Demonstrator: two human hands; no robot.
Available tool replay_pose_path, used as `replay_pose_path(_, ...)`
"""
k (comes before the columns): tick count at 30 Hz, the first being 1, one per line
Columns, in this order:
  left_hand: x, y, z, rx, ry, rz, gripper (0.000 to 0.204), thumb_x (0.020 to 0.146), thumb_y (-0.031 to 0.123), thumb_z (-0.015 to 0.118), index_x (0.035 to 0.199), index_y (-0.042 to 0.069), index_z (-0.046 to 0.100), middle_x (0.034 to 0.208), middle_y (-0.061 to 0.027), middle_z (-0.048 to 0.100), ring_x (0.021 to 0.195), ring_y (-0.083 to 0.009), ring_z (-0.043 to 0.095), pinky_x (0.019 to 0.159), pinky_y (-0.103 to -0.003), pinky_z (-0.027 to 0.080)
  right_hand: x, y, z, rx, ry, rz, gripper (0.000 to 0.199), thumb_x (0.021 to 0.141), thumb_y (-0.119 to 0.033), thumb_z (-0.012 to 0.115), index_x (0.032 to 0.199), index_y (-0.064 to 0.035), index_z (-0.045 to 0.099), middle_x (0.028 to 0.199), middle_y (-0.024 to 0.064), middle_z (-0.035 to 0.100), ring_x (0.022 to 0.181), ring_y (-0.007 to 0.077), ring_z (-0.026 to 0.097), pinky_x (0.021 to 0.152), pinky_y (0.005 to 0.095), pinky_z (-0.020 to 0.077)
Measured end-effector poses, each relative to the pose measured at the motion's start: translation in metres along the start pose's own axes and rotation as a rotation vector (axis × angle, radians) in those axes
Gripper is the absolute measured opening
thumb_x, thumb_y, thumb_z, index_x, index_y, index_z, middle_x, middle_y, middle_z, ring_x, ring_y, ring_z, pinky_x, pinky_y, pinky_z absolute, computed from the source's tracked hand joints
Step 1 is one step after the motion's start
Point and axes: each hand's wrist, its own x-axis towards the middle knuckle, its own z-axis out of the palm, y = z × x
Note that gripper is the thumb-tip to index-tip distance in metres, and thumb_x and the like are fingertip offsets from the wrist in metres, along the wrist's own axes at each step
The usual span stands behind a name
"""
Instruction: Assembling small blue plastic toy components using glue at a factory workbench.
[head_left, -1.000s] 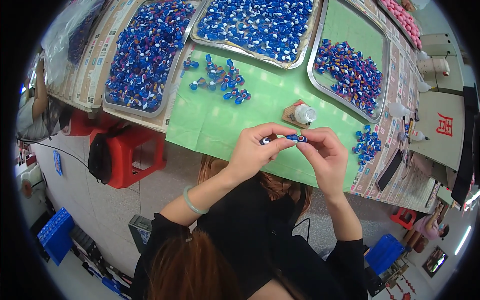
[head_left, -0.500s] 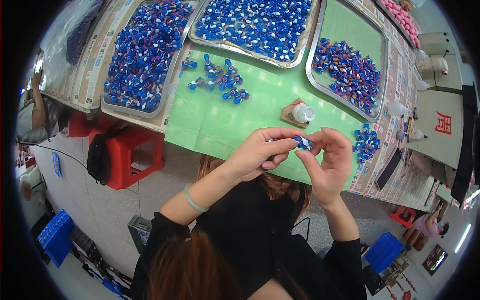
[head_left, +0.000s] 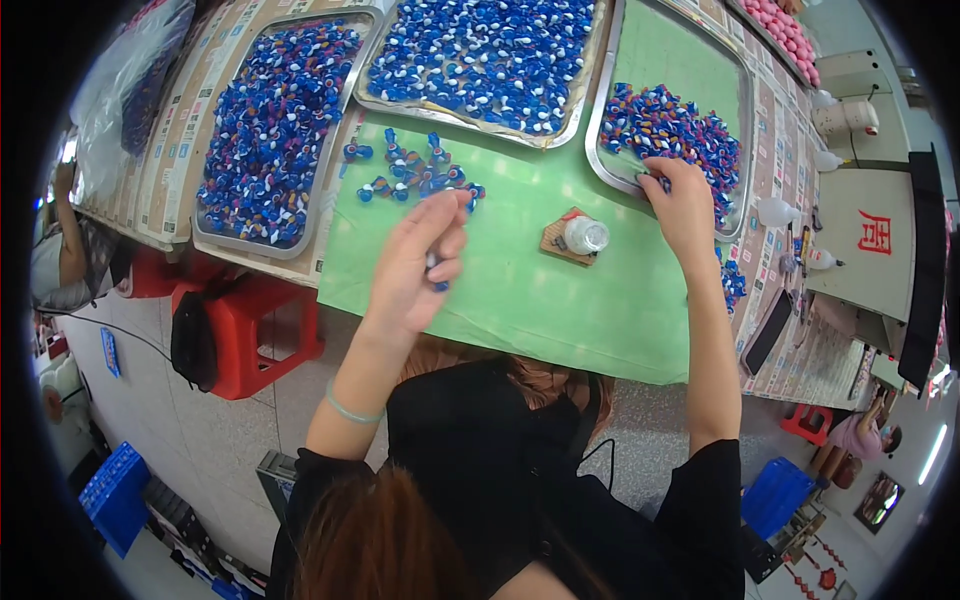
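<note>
My left hand [head_left: 408,268] is partly curled at the near edge of a loose group of blue figurine-like pieces [head_left: 400,170] on the green sheet [head_left: 500,290]. A small blue and white piece [head_left: 437,286] shows between its curled lower fingers. Whether the blurred fingertips touch the group I cannot tell. Over the near left rim of the right metal tray [head_left: 594,140], my right hand [head_left: 688,210] has thumb and fingertips close together, and what they pinch is too small to make out. Several blue, orange and white pieces [head_left: 690,125] lie heaped in that tray.
A small clear jar [head_left: 586,236] stands on a wooden block [head_left: 556,244] between my hands. Trays of blue pieces sit at the left [head_left: 318,205] and back [head_left: 480,118]. More pieces [head_left: 733,280], a black phone [head_left: 769,332] and squeeze bottles [head_left: 775,212] are at the right.
My hands have parted from around one blue piece in front of me. The left went left and away to the loose group, the right went away to the right tray.
</note>
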Motion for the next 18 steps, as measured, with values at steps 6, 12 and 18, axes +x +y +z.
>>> replay_pose_path(6,-0.009,-0.014,0.018,-0.779,0.069,-0.343,0.021,0.086,0.007,0.049,0.104,-0.003,0.047,0.094,-0.0180,0.052,0.096,-0.0281,0.051,0.095,-0.041,0.039,0.008,-0.003,0.006,0.178,0.083,0.057,0.015,0.077,-0.009,0.057,0.089,-0.0022,0.062,0.078,0.0084,0.061,0.079,0.0189,0.057,0.070,0.0300,0.0447)
replay_pose_path(12,-0.003,-0.042,-0.002,-0.903,-0.137,-0.440,0.026,0.084,-0.005,0.040,0.110,-0.006,0.041,0.112,-0.0190,0.046,0.107,-0.0264,0.047,0.094,-0.035,0.043,-0.019,-0.004,-0.020,1.501,0.070,0.483,0.025,0.086,-0.007,0.048,0.110,0.0013,0.051,0.099,0.0069,0.055,0.084,0.0190,0.057,0.077,0.0290,0.0472)
replay_pose_path(18,-0.007,-0.035,0.024,-0.497,0.023,-0.434,0.029,0.087,0.005,0.048,0.114,-0.002,0.043,0.114,-0.0170,0.048,0.096,-0.0206,0.053,0.076,-0.024,0.052,-0.061,-0.012,-0.035,1.801,-0.204,0.666,0.030,0.085,-0.006,0.049,0.114,0.0038,0.047,0.099,0.0101,0.056,0.082,0.0152,0.056,0.070,0.0260,0.0479)
